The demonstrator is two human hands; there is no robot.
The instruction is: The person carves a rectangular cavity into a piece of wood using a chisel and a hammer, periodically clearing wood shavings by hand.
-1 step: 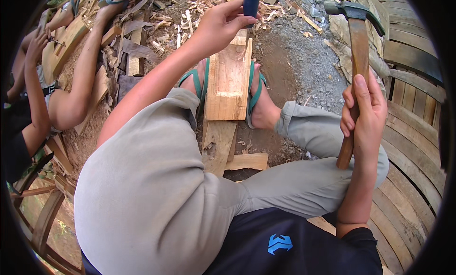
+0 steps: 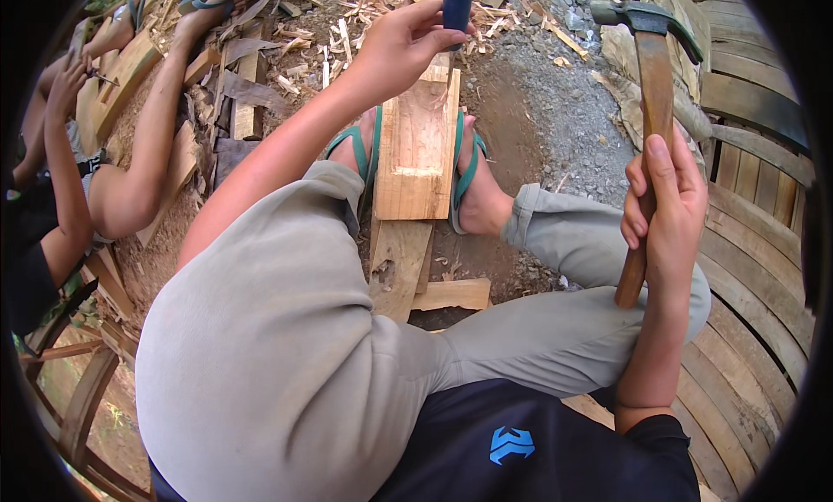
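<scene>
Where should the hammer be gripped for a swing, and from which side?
Probably low on the wooden handle, where the right hand already wraps the hammer, coming in from the person's right side. The handle stands nearly upright with the metal head at the top, so a low grip leaves its length free above the fingers.
</scene>
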